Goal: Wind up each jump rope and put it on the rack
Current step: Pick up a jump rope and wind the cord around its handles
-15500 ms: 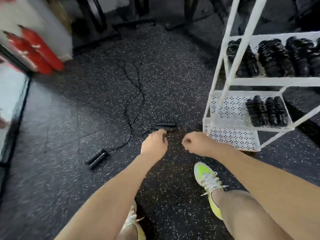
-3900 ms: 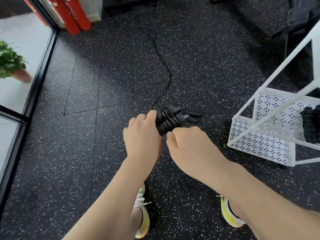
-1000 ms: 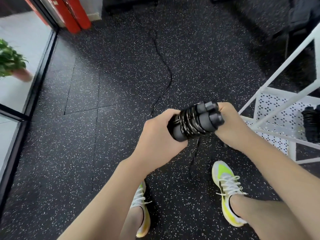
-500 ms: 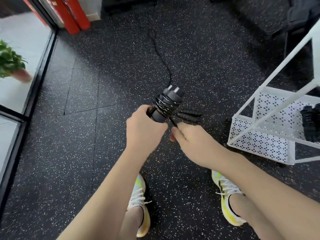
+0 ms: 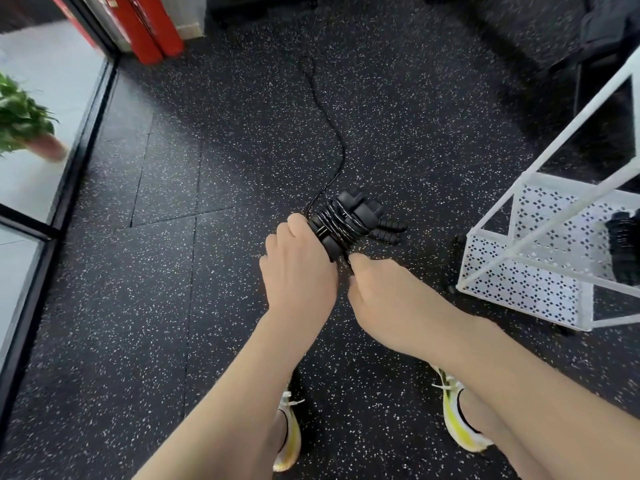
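Observation:
My left hand [image 5: 299, 268] grips the two black handles of a jump rope [image 5: 346, 221], held side by side with several turns of black cord wound round them. My right hand [image 5: 384, 296] pinches the cord just below the bundle. The loose cord [image 5: 334, 140] trails away across the floor toward the back. A second pair of black ribbed handles [image 5: 389, 230] lies on the floor just behind the bundle. The white rack [image 5: 554, 237] stands at the right, with a wound black rope [image 5: 623, 251] on its low perforated shelf.
The floor is black speckled rubber. A glass wall with a dark frame [image 5: 79, 140] runs along the left, a potted plant [image 5: 24, 123] behind it. Red pads [image 5: 145, 29] lean at the back left. My two yellow-white shoes [image 5: 460, 417] stand below my arms.
The handle bundle has dropped lower and tilted to the right. My right hand has come round under it with the cord, adding to the wraps.

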The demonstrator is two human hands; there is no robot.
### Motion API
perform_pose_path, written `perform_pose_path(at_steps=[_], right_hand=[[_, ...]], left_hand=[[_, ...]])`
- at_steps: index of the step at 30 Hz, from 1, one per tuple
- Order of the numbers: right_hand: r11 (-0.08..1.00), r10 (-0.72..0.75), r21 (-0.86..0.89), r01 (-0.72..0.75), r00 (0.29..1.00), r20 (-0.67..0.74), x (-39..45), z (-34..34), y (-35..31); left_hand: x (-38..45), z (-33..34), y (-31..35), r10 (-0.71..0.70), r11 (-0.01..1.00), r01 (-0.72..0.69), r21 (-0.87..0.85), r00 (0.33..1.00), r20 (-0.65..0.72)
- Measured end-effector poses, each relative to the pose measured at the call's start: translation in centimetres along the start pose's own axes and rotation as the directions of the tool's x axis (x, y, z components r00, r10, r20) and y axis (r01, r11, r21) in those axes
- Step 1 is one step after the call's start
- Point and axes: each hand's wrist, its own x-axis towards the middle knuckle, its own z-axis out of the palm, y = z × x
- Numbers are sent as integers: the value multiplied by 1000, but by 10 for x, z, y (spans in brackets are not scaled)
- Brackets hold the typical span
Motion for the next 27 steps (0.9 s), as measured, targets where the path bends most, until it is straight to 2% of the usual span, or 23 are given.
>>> perform_pose_path(at_steps=[3,5,8,11,15,19,22,27], right_hand=[[998,57,-34,-56,998,21,3,0,3],[995,101,-21,-100,995,8,6,-1,4],[990,130,46,-130,992,3,9,-5,6],[990,107,90,-105,994,-15,9,-7,7],[991,9,137,1,997,-71,5,-11,2],[993,-71,81,82,990,-124,1,-26,0],[996,-79,33,84,989,-126,2,-37,6],[996,-67,38,78,970,-233,8,-51,25]], left_hand=[[-9,4,2,81,993,-83,84,996,34],[-14,5,5,112,993,-116,38,989,93],[-8,0,5,98,993,-81,-89,974,205],[-1,-6,-3,164,980,-145,-137,976,144],[7,-7,-16,195,978,-191,-81,980,41],[11,-2,-26,237,969,-231,-86,970,63],[11,-2,-29,298,954,-296,-42,952,71],[11,-2,-31,402,915,-392,-94,904,148]])
